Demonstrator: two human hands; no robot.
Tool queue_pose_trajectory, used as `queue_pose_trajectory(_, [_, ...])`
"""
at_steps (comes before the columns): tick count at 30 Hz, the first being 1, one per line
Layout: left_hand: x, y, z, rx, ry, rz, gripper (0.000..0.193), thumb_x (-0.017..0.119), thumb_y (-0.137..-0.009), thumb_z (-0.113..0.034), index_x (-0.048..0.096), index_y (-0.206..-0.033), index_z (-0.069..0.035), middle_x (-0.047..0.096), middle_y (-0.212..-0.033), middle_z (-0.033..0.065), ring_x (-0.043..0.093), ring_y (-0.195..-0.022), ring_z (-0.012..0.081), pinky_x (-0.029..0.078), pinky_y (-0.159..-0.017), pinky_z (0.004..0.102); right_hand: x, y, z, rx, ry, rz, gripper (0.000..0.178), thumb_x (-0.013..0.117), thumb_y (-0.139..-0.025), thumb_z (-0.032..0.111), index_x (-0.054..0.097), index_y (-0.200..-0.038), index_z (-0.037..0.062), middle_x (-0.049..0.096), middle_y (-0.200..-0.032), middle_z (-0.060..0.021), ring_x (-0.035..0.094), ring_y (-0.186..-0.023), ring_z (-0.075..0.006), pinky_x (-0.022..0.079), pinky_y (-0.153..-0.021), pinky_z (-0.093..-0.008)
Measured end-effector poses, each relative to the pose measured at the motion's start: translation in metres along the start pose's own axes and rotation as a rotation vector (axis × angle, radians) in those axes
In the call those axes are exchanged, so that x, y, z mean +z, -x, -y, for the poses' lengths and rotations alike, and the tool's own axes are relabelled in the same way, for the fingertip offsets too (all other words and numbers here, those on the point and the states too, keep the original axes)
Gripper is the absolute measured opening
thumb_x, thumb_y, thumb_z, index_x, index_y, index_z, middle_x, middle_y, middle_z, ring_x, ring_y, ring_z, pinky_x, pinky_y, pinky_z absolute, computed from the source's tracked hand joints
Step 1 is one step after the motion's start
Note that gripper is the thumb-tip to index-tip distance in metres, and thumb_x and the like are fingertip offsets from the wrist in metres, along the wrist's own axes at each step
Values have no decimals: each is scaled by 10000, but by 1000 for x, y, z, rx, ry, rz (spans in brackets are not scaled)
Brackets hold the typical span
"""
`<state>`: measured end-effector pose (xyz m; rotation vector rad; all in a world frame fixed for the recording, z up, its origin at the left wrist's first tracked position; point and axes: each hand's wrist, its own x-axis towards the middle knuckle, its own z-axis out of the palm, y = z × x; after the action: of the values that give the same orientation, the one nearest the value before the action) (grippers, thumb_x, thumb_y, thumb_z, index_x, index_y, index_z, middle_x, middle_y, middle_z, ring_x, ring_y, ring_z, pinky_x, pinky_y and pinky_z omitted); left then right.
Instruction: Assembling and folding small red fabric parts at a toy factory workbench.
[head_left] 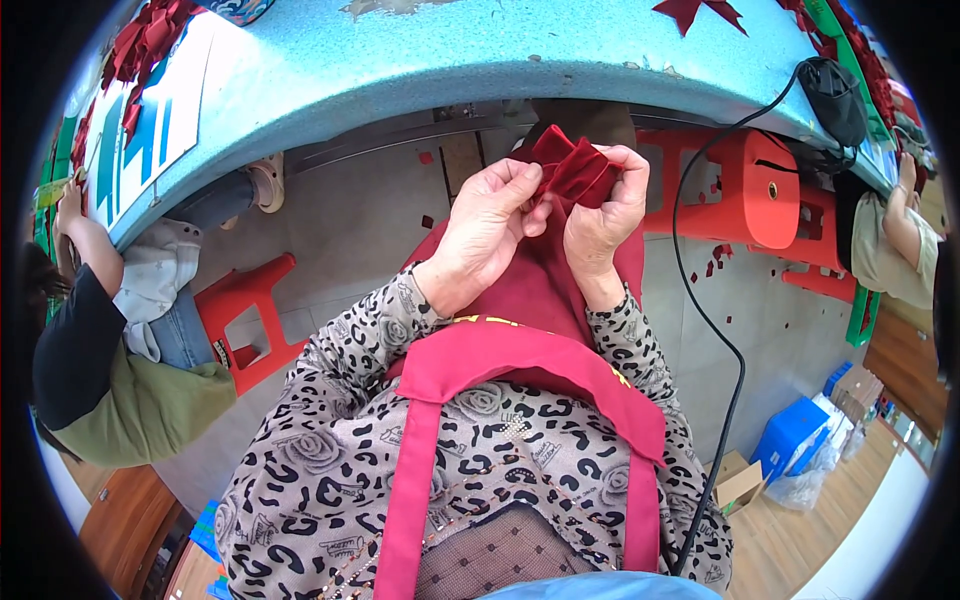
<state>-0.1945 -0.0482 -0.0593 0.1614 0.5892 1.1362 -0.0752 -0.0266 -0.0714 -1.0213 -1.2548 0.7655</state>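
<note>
A dark red velvet bow [578,172] with folded loops is held up in front of my red apron [525,290], just off the near edge of the light blue table [420,55]. My left hand [488,228] pinches the bow's left side between thumb and fingers. My right hand [608,208] grips its right side, fingers curled behind the loops. Both hands are closed on it and close together. The part of the bow between the fingertips is partly hidden.
More red bows [145,45] pile at the table's left; another bow [697,12] lies at the far edge. A black cable [682,240] runs from a black pouch-like object [835,100] down my right side. Red stools [765,190] stand beneath the table. Co-workers sit at both sides.
</note>
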Motion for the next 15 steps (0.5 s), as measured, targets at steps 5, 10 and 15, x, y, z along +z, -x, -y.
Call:
queue_pose_trajectory(5, [8,-4,-8,82,-190,-50,149,577,-888,-134,556,-982,-21,571,-812,12,464,-623,59,354,-522,181,-2,-3,-4,-17,-15,28,301,550,-762,-128,458,-996,38,558,-973,-58,539,-899,-116,456,-809,-238])
queue_pose_trajectory(10, [11,-11,-12,154,-336,24,165,583,-890,-164,567,-995,-38,559,-767,-31,433,-590,19,322,-495,157,-10,-10,-3,-4,31,75,296,577,-767,-107,465,-1004,33,573,-944,-49,551,-861,-101,472,-769,-227])
queue_pose_trajectory(15, [12,-24,-14,150,-488,69,148,560,-905,-172,568,-991,-52,544,-743,-48,374,-526,6,278,-464,161,-19,-25,6,-13,131,119,251,608,-790,-49,482,-994,24,597,-888,-36,567,-793,-81,477,-677,-205])
